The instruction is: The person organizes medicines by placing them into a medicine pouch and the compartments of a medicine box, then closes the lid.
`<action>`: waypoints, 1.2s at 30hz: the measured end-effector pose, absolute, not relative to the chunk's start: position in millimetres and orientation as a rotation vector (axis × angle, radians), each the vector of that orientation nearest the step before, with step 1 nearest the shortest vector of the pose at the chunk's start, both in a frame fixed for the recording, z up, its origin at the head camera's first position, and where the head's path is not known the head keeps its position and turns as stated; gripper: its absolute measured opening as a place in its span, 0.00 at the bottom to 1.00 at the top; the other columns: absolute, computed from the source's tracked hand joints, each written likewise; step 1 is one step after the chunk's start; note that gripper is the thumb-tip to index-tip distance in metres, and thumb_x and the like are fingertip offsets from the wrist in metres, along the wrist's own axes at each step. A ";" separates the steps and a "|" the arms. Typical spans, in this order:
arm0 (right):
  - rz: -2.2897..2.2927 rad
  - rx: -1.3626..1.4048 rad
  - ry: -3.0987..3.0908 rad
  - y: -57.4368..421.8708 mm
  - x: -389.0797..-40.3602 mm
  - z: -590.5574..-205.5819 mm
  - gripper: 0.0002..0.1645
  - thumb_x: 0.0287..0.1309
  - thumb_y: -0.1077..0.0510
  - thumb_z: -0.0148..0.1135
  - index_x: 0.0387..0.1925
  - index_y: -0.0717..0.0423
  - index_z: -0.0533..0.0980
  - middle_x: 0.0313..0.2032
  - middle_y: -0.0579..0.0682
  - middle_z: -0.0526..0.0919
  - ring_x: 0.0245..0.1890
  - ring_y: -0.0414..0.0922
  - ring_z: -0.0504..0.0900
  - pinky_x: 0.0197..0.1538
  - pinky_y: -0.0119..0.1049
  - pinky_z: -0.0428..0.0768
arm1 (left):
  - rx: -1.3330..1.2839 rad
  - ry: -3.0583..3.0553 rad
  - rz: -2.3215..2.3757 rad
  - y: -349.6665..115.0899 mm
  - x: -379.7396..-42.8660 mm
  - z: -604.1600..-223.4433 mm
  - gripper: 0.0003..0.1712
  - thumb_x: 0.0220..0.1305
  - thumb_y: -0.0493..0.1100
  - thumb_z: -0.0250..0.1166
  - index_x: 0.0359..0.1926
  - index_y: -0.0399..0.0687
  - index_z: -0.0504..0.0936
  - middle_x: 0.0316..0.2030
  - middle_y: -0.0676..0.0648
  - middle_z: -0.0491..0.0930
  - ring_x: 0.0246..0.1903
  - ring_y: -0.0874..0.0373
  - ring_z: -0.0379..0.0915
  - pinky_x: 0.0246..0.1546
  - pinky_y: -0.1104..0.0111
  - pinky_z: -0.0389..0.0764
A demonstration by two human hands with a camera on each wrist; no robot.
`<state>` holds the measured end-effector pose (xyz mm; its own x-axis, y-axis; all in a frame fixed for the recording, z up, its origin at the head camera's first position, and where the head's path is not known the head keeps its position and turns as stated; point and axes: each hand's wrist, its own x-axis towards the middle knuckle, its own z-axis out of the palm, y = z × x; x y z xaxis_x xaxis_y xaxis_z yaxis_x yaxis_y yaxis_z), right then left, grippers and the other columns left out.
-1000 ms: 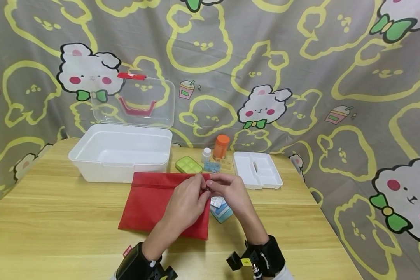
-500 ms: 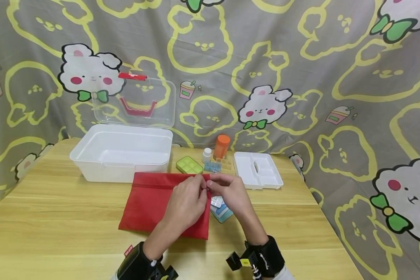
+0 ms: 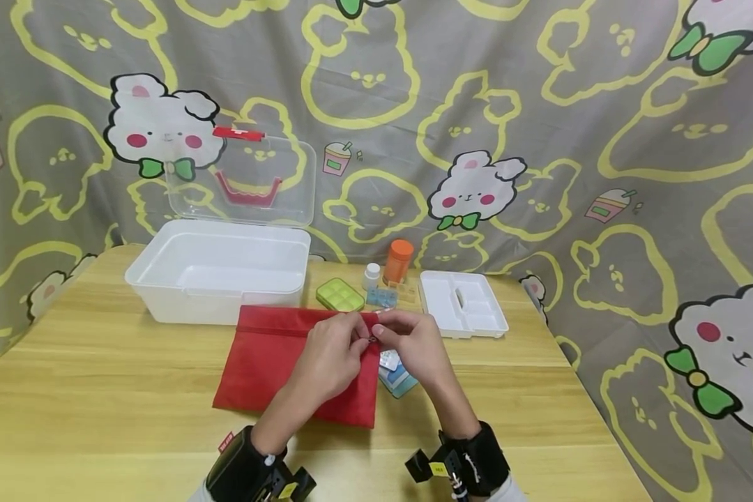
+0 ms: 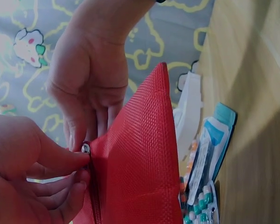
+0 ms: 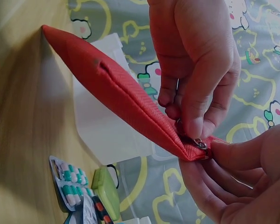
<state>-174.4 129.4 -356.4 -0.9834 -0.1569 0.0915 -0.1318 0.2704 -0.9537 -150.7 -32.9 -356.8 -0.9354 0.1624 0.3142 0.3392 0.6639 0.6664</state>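
While left grip (image 3: 330, 352) pinches the zip slider (image 5: 200, 143) | right grip (image 3: 414, 345) clamps the end of the red pouch (image 3: 260, 366) | risk: if held slack, it might jam

The wooden surface (image 3: 100, 376) carries a white storage box (image 3: 188, 303), its clear lid (image 3: 245, 160) raised at the rear. To the right of the box: a green compartment case (image 3: 340, 295); a small white bottle (image 3: 371, 275) upright beside an orange bottle (image 3: 398, 263); a blue case (image 3: 381, 298); a white compartment tray (image 3: 442, 310). Capsule blister packs (image 5: 72, 182) lie in front of the cases. Backdrop: a printed gray curtain (image 3: 364, 59)
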 end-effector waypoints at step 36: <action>-1.934 0.110 2.650 201.0 -199.8 -347.0 0.12 0.64 0.66 0.64 0.47 0.69 0.83 0.39 0.60 0.87 0.29 0.40 0.88 0.43 0.38 0.89 | -0.117 -2.904 -0.944 -124.8 -161.6 -326.1 0.07 0.57 0.27 0.60 0.30 0.42 0.77 0.23 0.45 0.75 0.28 0.50 0.71 0.27 0.67 0.72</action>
